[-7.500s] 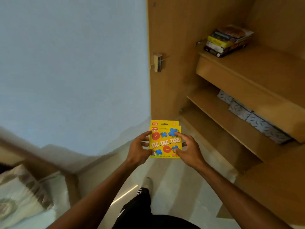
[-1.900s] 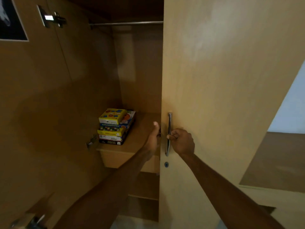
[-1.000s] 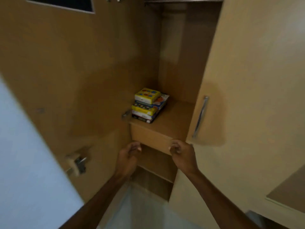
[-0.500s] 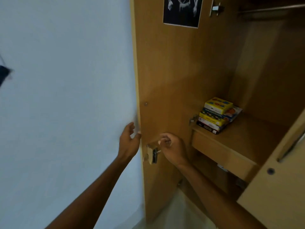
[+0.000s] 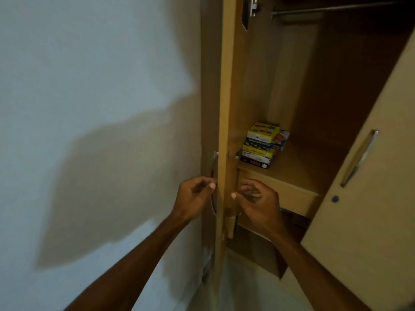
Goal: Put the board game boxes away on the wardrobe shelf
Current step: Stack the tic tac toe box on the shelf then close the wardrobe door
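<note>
A stack of several board game boxes (image 5: 262, 145) lies on the wardrobe shelf (image 5: 298, 173), a yellow box on top. The left wardrobe door (image 5: 225, 108) stands edge-on in front of me. My left hand (image 5: 195, 198) is on the door's outer side, with its fingers curled around the metal door handle (image 5: 214, 162). On the inner side, my right hand (image 5: 258, 203) hovers just above the door's lock (image 5: 231, 221). Its fingers are loosely bent and hold nothing.
The right wardrobe door (image 5: 370, 198) hangs half open with a long metal handle (image 5: 359, 158). A hanging rail (image 5: 336, 10) crosses the top of the wardrobe. A pale wall (image 5: 89, 108) fills the left. Lower shelves sit beneath the boxes.
The left door has swung round until I see it edge-on. My left hand moved from the door's edge onto the outer handle. My right hand came off the lock.
</note>
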